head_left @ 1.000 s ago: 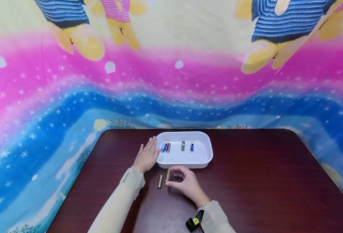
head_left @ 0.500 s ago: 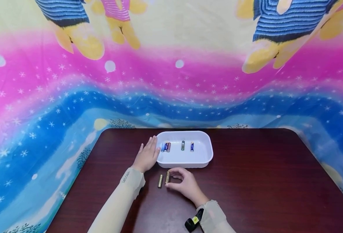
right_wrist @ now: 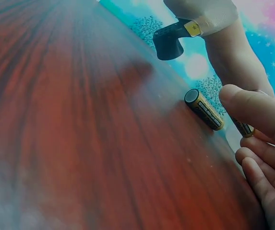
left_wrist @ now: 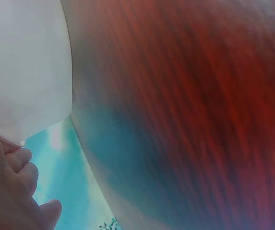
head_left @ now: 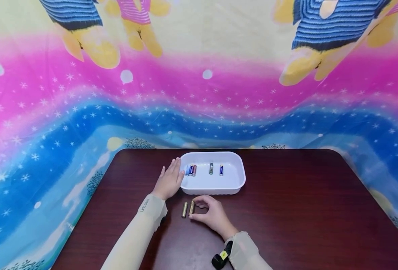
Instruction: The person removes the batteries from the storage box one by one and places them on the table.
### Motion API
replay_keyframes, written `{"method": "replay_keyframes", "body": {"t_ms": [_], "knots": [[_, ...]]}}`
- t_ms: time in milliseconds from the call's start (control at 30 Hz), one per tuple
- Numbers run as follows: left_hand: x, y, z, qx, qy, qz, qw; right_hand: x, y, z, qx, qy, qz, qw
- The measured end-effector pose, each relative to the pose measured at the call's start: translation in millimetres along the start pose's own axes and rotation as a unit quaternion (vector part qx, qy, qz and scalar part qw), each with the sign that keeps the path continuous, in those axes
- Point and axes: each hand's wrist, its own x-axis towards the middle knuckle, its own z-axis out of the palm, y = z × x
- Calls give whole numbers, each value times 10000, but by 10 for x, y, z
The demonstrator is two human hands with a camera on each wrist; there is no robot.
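My left hand (head_left: 168, 180) lies with straight fingers against the left side of a white plastic tray (head_left: 212, 186). In the left wrist view, the fingers touch the tray wall (left_wrist: 27, 62). Between thumb and fingertips, my right hand (head_left: 214, 216) pinches a gold battery (head_left: 191, 207) at its two ends, low over the table in front of the tray. A second gold-and-black battery (right_wrist: 204, 110) lies on the table just left of it, nearly parallel. In the right wrist view the thumb covers most of the held battery (right_wrist: 245, 128).
Inside the tray, a red battery (head_left: 194, 170) lies with two blue ones at the left. A green battery (head_left: 211, 168) and a blue battery (head_left: 221, 170) lie apart farther right. The dark wooden table (head_left: 303, 210) ends at a patterned curtain (head_left: 286, 105).
My right hand has brought the gold battery slightly toward me, so it now lies almost level with the other gold battery. The left hand has stayed at the tray.
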Motion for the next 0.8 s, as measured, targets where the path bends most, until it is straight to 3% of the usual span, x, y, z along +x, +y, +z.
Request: {"method": "replay_keyframes", "body": {"t_ms": [400,800], "knots": [[21,-3,-4,-59,-76,-40,9999,4,-19,29,-705,-51,-193,9973],[0,8,-16,-78,-10,-11,10000,9,-28,52,-943,-160,-338,9948]]}}
